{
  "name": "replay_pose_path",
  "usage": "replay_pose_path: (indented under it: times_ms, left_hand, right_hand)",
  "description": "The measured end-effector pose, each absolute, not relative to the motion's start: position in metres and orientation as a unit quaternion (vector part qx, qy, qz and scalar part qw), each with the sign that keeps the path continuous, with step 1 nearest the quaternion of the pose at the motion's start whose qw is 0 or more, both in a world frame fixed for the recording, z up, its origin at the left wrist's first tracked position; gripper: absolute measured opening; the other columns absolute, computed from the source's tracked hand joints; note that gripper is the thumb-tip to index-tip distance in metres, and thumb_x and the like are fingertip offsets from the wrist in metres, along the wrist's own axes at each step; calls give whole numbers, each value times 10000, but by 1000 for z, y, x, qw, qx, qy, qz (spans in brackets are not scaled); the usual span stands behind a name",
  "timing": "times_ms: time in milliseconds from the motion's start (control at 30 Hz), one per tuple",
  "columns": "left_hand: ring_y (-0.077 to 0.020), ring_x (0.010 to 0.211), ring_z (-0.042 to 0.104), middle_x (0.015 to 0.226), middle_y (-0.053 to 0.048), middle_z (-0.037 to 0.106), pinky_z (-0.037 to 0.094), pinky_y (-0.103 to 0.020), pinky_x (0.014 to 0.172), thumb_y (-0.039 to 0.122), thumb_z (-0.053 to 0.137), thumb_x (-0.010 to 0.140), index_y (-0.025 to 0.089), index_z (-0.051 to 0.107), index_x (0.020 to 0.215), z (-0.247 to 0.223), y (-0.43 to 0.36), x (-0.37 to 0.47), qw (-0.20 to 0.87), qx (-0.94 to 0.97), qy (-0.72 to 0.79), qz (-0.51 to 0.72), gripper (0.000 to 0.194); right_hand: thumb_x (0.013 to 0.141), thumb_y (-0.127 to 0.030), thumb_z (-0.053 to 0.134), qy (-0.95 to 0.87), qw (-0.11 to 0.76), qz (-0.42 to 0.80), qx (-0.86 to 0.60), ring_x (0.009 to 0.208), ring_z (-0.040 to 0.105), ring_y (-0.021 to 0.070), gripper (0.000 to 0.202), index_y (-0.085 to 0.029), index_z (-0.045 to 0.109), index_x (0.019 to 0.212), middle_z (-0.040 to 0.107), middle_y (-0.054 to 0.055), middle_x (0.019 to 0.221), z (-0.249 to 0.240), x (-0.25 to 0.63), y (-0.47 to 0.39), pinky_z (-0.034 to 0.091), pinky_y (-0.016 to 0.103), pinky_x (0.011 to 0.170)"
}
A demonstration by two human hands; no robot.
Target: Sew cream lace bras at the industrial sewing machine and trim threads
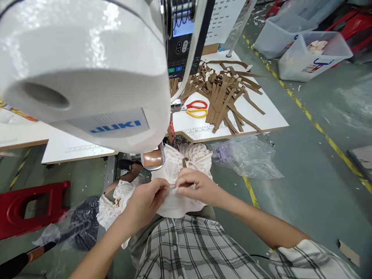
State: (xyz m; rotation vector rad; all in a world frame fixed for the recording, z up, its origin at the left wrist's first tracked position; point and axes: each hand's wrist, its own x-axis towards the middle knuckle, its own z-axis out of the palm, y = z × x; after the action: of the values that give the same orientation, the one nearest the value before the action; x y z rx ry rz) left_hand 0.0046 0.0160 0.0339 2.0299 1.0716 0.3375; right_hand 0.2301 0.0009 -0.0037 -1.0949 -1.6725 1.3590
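A white lace bra (170, 164) lies over my lap, below the sewing machine head. Its patterned cups are toward the machine, and a smooth pale panel is nearest my body. My left hand (147, 200) pinches the bra's edge between thumb and forefinger. Just to its right, my right hand (199, 186) is closed with its fingertips on the same edge. A small brown strip (185, 162) shows on the bra above my right hand. More white lace fabric (120, 199) hangs to the left of my left hand.
The white sewing machine (116, 97) overhangs my hands. On the white table (270, 116) lie many brown strips (222, 97) and red-and-yellow-handled scissors (197, 109). Plastic bags (250, 155) hang right of my lap. A red stool (35, 209) stands left; plastic bins (315, 58) stand far right.
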Motion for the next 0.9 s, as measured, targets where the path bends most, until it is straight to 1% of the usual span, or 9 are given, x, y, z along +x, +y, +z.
replay_pose_path:
  times_ms: [67, 100, 200, 300, 400, 600, 667, 767, 900]
  left_hand:
    - [-127, 620, 572, 738, 10, 646, 401, -231, 574, 307, 412, 991, 214, 591, 950, 39, 15, 5, 394, 806, 428, 113, 206]
    - [-127, 613, 566, 723, 10, 639, 397, -234, 570, 306, 403, 991, 214, 587, 923, 41, 14, 5, 388, 810, 426, 111, 216]
    - [-136, 656, 586, 746, -7, 648, 428, -242, 602, 292, 419, 985, 210, 605, 890, 44, 12, 7, 371, 817, 419, 138, 224]
    - [-145, 755, 626, 837, -26, 681, 466, -245, 667, 254, 473, 973, 212, 636, 937, 46, 12, 5, 373, 815, 408, 174, 172]
    - [-149, 805, 648, 899, -23, 707, 475, -243, 699, 184, 494, 949, 221, 646, 987, 48, 11, 4, 377, 815, 405, 171, 161]
    - [-167, 716, 602, 772, -6, 653, 412, -265, 622, 150, 514, 890, 206, 584, 802, 53, 17, 11, 324, 830, 449, 65, 126]
    - [-171, 704, 578, 753, -6, 625, 394, -272, 613, 153, 505, 888, 206, 557, 776, 52, 22, 13, 324, 824, 463, 35, 135]
    - [-186, 813, 587, 838, -25, 633, 414, -264, 644, 168, 522, 875, 204, 552, 779, 46, 26, 16, 385, 785, 482, 60, 107]
    - [-179, 912, 624, 1029, -68, 664, 492, -259, 730, 210, 530, 892, 189, 560, 851, 31, 17, 21, 550, 640, 478, 242, 55]
  right_hand:
    - [874, -205, 619, -743, 311, 476, -354, 977, 595, 174, 87, -199, 705, 889, 620, 72, 1076, 3, 228, 0, 461, 276, 807]
    - [884, -183, 598, -775, 296, 450, -330, 1012, 594, 173, 111, -205, 702, 916, 621, 73, 1118, 6, 227, 0, 457, 273, 825]
    - [915, -177, 537, -831, 267, 386, -299, 835, 612, 138, 146, -201, 680, 915, 654, 42, 939, 12, 222, 0, 444, 242, 692]
    - [932, -187, 492, -859, 278, 314, -295, 712, 570, 132, 184, -191, 655, 847, 626, 30, 807, 13, 220, 0, 407, 250, 604]
    - [960, -182, 444, -877, 287, 258, -285, 713, 563, 135, 225, -187, 635, 842, 631, 39, 797, 14, 218, -2, 415, 253, 617]
    - [958, -148, 438, -911, 267, 131, -286, 682, 538, 158, 255, -171, 603, 766, 598, 32, 719, 8, 213, -8, 411, 285, 610]
    - [947, -151, 445, -895, 285, 158, -304, 659, 522, 158, 251, -171, 593, 745, 589, 33, 705, 4, 211, -5, 399, 291, 594]
    - [924, -160, 469, -827, 339, 288, -344, 640, 514, 146, 229, -185, 580, 726, 560, 16, 664, 1, 207, -1, 392, 269, 579]
    - [901, -165, 512, -715, 404, 424, -382, 605, 482, 120, 207, -199, 578, 708, 519, -5, 638, 9, 203, -1, 389, 235, 569]
